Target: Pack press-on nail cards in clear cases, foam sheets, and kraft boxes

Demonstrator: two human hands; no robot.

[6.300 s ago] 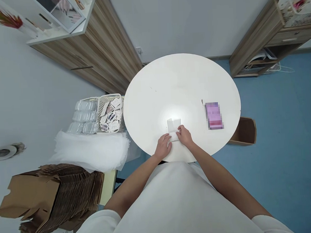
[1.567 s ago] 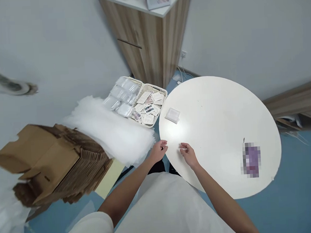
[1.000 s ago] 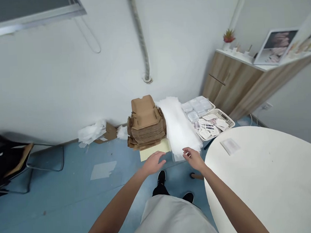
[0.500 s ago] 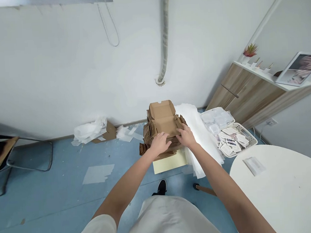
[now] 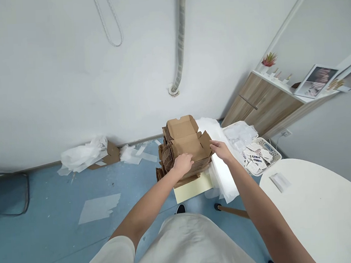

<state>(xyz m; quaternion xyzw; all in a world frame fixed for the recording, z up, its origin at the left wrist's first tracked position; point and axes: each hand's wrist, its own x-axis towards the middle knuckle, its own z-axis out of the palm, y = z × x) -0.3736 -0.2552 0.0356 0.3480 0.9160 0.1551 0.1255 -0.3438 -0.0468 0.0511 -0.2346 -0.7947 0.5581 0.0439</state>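
top flat carton blank [image 5: 185, 140] is found on the cardboard stack [image 5: 177, 163], directly under the fingers of both hands. left hand [image 5: 183, 164] is laid on its near edge, fingers curled over it (a full pinch cannot be told). right hand [image 5: 221, 150] is set at the right flap, fingers loosely spread, nothing clamped. blank is judged light, thin, fairly stiff but easily creased; best taken by opposite side edges. white foam sheets [image 5: 222, 172] lie just right of the fingers, basket [image 5: 261, 154] beyond.

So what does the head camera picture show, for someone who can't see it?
Both hands reach a stack of flat cardboard boxes: the left hand rests on top, the right hand at its right edge. White foam sheets lie beside it.
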